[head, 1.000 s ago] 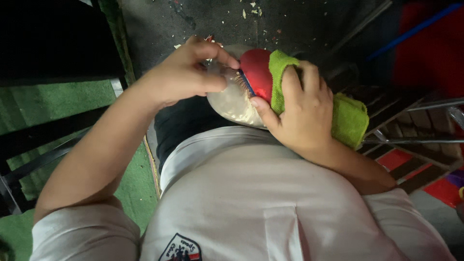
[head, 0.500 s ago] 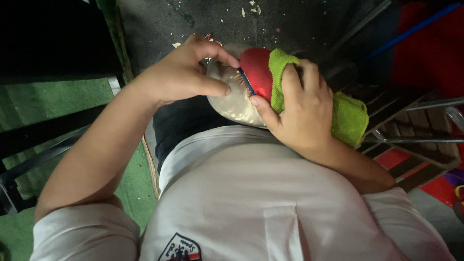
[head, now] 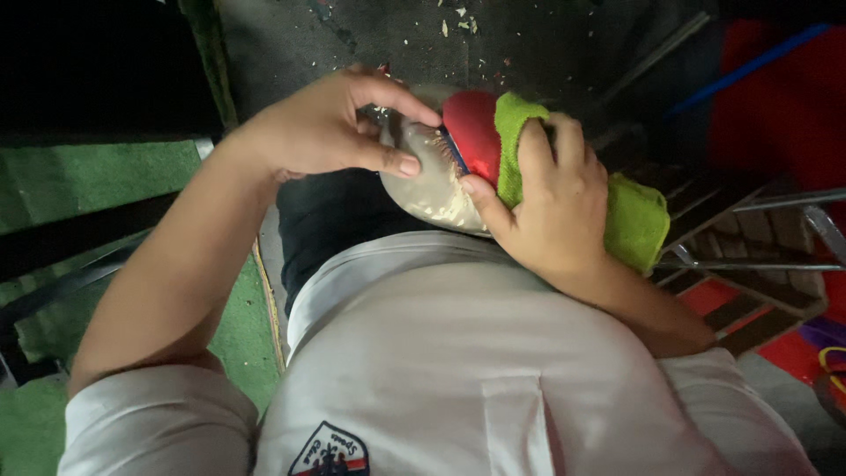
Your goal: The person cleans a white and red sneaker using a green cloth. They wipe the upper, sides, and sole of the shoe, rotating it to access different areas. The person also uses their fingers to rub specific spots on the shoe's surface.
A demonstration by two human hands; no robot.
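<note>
Fingers (head: 388, 163) of the left hand (head: 326, 128) are curled over the upper left edge of a pale rounded ball (head: 432, 185), the thumb pressed flat on its glossy side. One red patch (head: 471, 132) is seen on the ball's top. A single green cloth (head: 630, 211) is clamped against the ball by the right hand (head: 551, 207), its fingers closed over the cloth and its thumb tip touching the ball's lower right. Both hands meet at the upper centre of the frame, forearms bent inward from the lower corners over a white shirt (head: 458, 370). Green turf (head: 97, 181) lies at the left, a dark littered floor (head: 423, 40) above.
</note>
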